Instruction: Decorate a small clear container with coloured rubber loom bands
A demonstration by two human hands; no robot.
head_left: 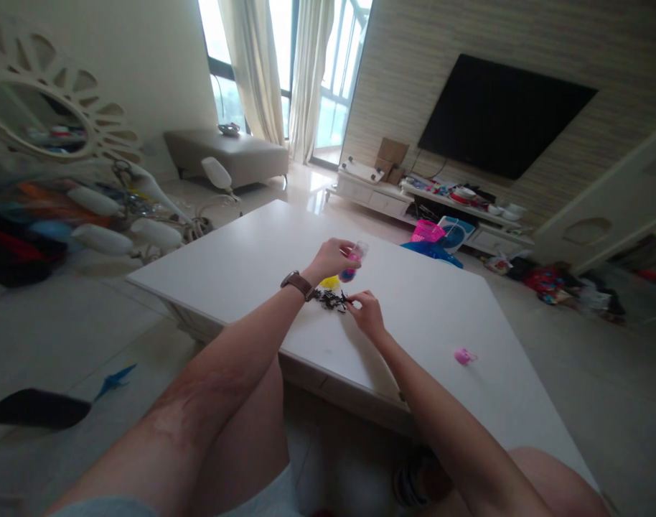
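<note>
My left hand (332,260), with a brown-strapped watch at the wrist, grips a small clear plastic container (362,250) with pink and blue in it, held tilted above the white table (242,251). Below it lies a loose pile of small black pieces (328,299). Fingers pinched, my right hand (367,313) is at the right edge of this pile, on what looks like one thin black piece; its exact kind is too small to tell. A yellow item (330,282) sits just behind the pile, partly hidden by my left hand.
A small pink object (464,356) rests on the table's right side. Beyond the table are a pink basket (428,231) and a low TV cabinet (371,195) with clutter. Lamp arms with white shades (158,233) stand left, and a blue item (114,382) lies on the floor.
</note>
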